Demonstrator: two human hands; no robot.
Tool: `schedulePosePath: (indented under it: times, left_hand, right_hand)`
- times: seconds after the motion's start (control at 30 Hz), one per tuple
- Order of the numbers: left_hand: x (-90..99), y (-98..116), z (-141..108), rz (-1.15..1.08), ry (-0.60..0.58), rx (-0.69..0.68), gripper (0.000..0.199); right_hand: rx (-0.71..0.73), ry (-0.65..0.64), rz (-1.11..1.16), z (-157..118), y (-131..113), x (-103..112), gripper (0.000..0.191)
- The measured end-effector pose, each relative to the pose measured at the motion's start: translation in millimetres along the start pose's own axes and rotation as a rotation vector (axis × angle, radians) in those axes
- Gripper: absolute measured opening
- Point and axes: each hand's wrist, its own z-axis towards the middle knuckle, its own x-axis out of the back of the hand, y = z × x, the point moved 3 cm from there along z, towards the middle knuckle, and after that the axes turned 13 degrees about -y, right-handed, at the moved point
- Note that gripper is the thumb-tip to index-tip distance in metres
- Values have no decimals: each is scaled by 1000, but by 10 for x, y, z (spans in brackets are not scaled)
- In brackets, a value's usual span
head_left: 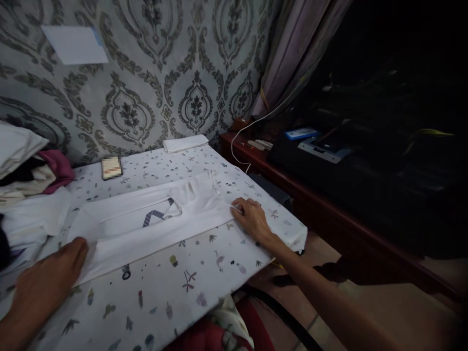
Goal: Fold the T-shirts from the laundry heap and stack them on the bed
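A white shirt (204, 207) with dark striped trim lies in a long folded strip across the patterned cloth. My right hand (252, 217) pinches its right end, thumb and forefinger closed on the fabric edge. At the opposite end, my left hand (54, 275) is closed on the near left corner, its fingertips partly hidden behind the knuckles. The shirt's sides are folded inward, and the fabric bunches into creases toward the right end.
A heap of clothes (32, 180) sits at the left. Along the back are a folded white cloth (186, 143) and a small card-like object (111, 167). A white cable (239, 131) drops beside the dark red wooden furniture (252, 146) at right.
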Motion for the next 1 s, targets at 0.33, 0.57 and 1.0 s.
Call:
schedulePosePath:
  times: [0.33, 0.57, 1.0]
  left_hand:
    - [795, 1910, 1095, -294, -17, -536, 35]
    - [592, 2792, 1845, -173, -39, -463, 21]
    - [460, 2682, 1961, -149, 74, -418, 19]
  right_hand:
    - [-14, -32, 19, -5, -23, 30, 20]
    - [-27, -48, 34, -10, -4, 28, 16]
    - [-41, -18, 143, 30, 75, 12, 20]
